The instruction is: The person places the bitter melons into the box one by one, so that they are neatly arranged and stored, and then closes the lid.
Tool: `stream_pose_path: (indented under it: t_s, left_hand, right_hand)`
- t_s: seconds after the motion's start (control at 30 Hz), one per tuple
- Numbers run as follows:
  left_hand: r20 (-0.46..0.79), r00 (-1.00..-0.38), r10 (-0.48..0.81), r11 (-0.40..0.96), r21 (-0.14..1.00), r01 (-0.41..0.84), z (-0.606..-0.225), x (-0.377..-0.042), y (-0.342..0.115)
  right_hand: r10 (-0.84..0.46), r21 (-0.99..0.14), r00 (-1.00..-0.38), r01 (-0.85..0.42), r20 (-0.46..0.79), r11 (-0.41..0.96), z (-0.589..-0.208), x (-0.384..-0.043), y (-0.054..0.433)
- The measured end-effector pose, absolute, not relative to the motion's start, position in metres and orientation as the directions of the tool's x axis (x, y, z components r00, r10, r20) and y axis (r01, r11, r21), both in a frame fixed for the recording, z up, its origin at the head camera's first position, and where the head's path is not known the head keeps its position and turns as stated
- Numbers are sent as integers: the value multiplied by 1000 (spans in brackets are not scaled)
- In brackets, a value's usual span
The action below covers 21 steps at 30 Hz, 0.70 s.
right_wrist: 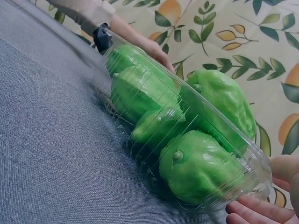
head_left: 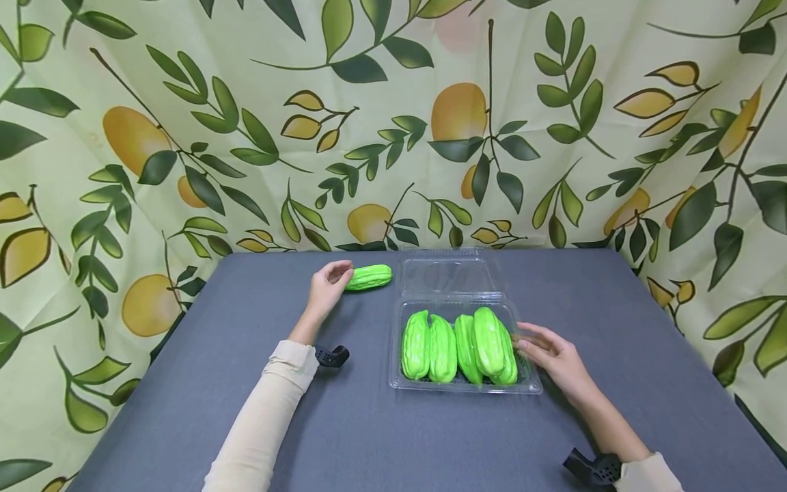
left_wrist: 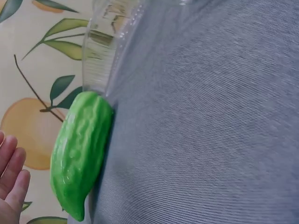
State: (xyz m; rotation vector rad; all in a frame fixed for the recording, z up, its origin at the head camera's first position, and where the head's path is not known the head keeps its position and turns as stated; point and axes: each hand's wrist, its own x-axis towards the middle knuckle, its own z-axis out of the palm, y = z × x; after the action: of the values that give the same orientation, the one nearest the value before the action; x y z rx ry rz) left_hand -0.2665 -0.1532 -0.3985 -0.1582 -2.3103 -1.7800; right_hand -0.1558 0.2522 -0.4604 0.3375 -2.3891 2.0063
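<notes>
A green bitter melon [head_left: 371, 277] lies near the table's back edge, its ridged skin and pointed tip plain in the left wrist view. Beside its left end is my left hand [head_left: 329, 285], fingers mostly straight; the left wrist view shows a gap between fingers and melon. Several more bitter melons [head_left: 443, 348] sit in a clear plastic clamshell box [head_left: 430, 387], one of them on top of others at the right. My right hand [head_left: 556, 359] is at the box's right wall, extended fingers [right_wrist: 254, 211] at its outer corner and nothing gripped between them.
The box's clear lid [head_left: 451, 275] lies folded back toward the rear edge. A grey cloth [head_left: 344, 424] covers the table, and a leaf-and-fruit patterned curtain [head_left: 393, 157] hangs behind it. Black wrist devices [head_left: 332, 356] are strapped to both arms.
</notes>
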Motion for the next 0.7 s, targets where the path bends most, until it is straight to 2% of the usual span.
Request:
stream_pose_path:
  t_s: [0.37,0.7]
  left_hand:
    - [237,-971,-22,328,919,217,-427,-305,-163]
    - [74,-997,18,472,878,74,-438,-312,-168]
  right_hand:
    - [-161,-975,-978,-158,133,157,-461,-157,251]
    - [-157,-975,-978,-163,139,150,-462,-157,252]
